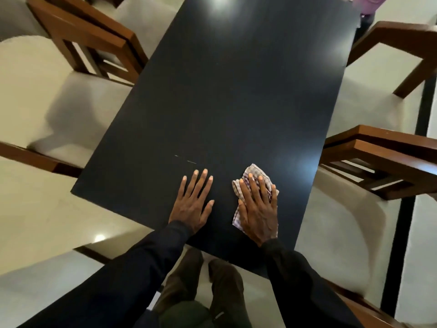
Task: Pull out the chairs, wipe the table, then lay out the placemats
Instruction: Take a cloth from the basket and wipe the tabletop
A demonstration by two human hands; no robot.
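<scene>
My right hand (259,209) presses flat on the checked cloth (254,183), my left hand (192,202) splayed empty on the black table (224,91): wiping; I'd sweep forward next.

Dim indoor light from overhead. Bright glare patches on the dark desk (224,95) at its far edge and right edge. Soft shadows on the pale floor (35,209). Strong wide-angle bending at frame edges (chairs (378,157) smeared, blurry). Centre reasonably sharp.
</scene>
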